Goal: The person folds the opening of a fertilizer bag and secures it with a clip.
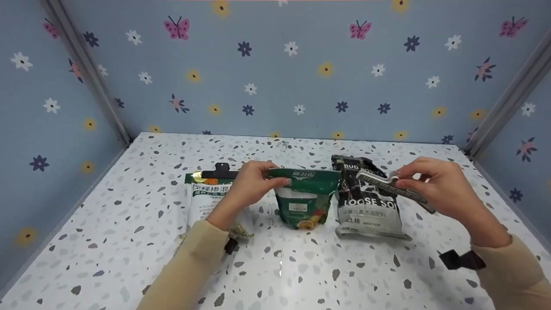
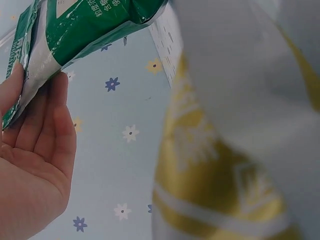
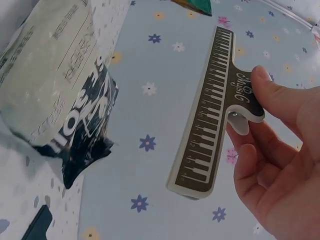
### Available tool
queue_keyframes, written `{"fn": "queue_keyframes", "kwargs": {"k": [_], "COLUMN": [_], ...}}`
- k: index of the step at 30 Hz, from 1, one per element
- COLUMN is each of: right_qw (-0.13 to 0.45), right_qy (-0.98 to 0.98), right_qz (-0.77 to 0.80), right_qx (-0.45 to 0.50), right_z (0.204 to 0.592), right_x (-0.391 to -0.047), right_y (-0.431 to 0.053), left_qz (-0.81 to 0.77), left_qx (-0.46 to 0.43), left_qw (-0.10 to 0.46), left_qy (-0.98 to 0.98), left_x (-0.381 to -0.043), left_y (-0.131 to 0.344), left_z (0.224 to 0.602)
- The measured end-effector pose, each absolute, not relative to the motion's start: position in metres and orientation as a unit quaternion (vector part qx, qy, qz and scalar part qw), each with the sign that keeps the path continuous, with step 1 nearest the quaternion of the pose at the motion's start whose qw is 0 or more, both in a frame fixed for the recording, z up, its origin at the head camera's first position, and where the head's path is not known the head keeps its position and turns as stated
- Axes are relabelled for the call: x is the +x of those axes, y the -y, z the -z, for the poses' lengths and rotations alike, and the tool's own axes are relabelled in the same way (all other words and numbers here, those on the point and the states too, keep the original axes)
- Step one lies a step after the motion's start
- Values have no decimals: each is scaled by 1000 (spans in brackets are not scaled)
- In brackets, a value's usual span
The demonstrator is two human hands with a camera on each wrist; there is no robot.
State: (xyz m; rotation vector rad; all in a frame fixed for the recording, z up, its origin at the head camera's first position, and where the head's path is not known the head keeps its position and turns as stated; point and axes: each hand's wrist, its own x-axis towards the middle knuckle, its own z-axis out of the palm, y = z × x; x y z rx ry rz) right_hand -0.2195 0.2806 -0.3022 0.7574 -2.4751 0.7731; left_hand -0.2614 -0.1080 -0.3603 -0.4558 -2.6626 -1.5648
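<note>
My left hand [image 1: 249, 186] pinches the folded top of a green fertilizer bag [image 1: 297, 211] at its left end, thumb in front and fingers behind. In the left wrist view the fingers curl behind the same bag. My right hand [image 1: 445, 189] pinches the handles of a long bag clip [image 1: 387, 185], held slanted over the black-and-grey bag [image 1: 370, 224]. Piano keys and the word "Music" are printed on the clip [image 3: 205, 120] in the right wrist view. Its long jaws have no bag between them.
Left of the green bag lies a white fertilizer bag [image 1: 204, 202], partly behind my left forearm, with a black clip [image 1: 219, 172] across its top. The speckled white table [image 1: 301, 275] is bounded by blue flowered panels [image 1: 275, 64] at the back and sides.
</note>
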Motion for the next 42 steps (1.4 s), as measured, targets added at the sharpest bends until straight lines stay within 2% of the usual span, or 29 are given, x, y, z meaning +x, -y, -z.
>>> {"fn": "queue_keyframes", "kwargs": {"k": [16,23,30,42], "right_qw": [335,324,333,302], "right_qy": [811,829,806,807], "right_qz": [-304,-315,-323,-332], "right_qx": [370,330,367,384], "right_z": [308,309,306,296], "right_x": [-227,-235,-252,-263], "right_y": [-228,-210,-194,-157], "left_qz": [491,492,492,493], "left_qx": [-145,-147,-153,-165], "left_qw": [9,8,3,-11], "left_qy": [859,858,857,854], "left_x": [-261,-263,-264,-265], "left_y": [106,106,108,108], "left_z": [359,358,359,363]}}
